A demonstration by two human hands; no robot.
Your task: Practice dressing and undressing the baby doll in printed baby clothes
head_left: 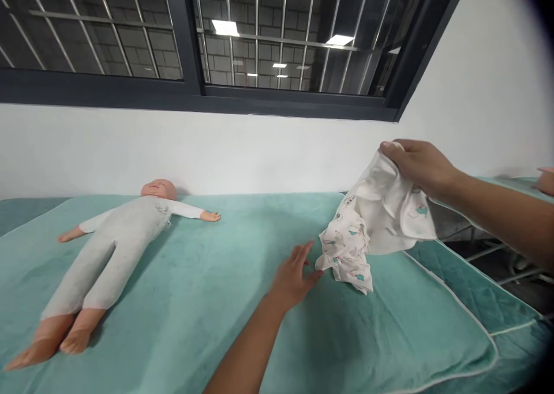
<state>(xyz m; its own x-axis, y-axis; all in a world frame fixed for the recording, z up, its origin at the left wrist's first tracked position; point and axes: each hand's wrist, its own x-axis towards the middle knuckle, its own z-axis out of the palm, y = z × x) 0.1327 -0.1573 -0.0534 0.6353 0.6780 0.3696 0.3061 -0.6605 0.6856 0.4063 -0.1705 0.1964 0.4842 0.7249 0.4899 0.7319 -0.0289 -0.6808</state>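
While the right hand grips the top edge of a white baby garment and holds it lifted at the right of the scene, the cloth hangs down with its lower end resting on the teal padded mat. Its print shows small teal figures, too small to read as writing. The right arm stretches in from the right, fingers closed over the fabric. The left hand lies open, palm down, fingers spread, fingertips just at the garment's lower edge. Well to the left, a baby doll in a grey romper lies on its back, arms out, head toward the far wall.
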